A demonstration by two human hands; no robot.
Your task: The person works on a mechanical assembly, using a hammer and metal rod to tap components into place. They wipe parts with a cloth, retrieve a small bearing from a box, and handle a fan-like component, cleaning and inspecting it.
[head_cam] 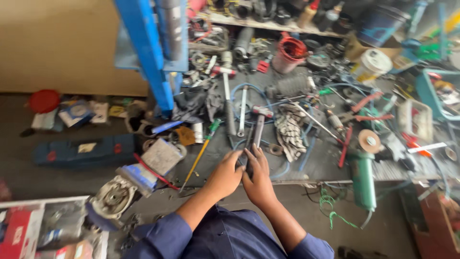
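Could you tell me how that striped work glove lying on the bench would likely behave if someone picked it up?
The glove looks like crumpled knit fabric, so it would probably flop and sag. It seems light for its size. It lies across blue hose, so it might snag or drag the hose slightly.
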